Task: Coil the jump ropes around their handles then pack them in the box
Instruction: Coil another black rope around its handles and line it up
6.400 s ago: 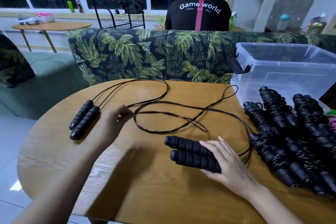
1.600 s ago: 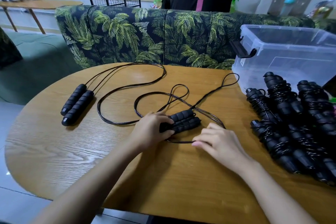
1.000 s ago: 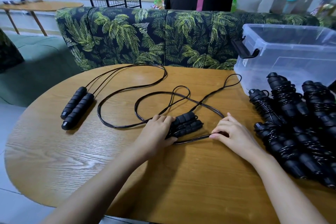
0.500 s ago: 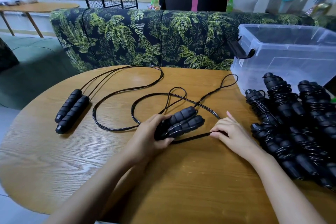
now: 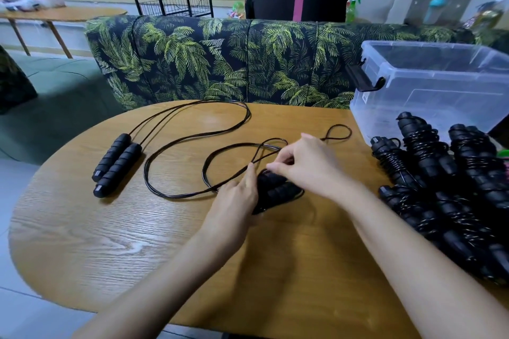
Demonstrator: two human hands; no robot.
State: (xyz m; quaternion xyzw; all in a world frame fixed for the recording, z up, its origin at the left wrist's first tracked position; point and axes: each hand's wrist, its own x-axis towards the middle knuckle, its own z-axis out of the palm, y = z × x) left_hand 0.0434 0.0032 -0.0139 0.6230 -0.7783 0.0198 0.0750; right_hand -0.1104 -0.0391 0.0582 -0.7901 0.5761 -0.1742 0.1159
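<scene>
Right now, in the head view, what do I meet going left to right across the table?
Uncoiled jump rope's paired handles → left hand gripping the second handle pair → right hand pinching its cord → pile of coiled jump ropes.

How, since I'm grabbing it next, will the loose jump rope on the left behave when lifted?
Its thin cord lies in loose curves, so it will probably trail floppily. Its round handles may roll on the table; their ribbed grips likely resist slipping.

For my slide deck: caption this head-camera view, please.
Left hand grips a jump rope's paired handles; right hand pinches its cord.
</scene>
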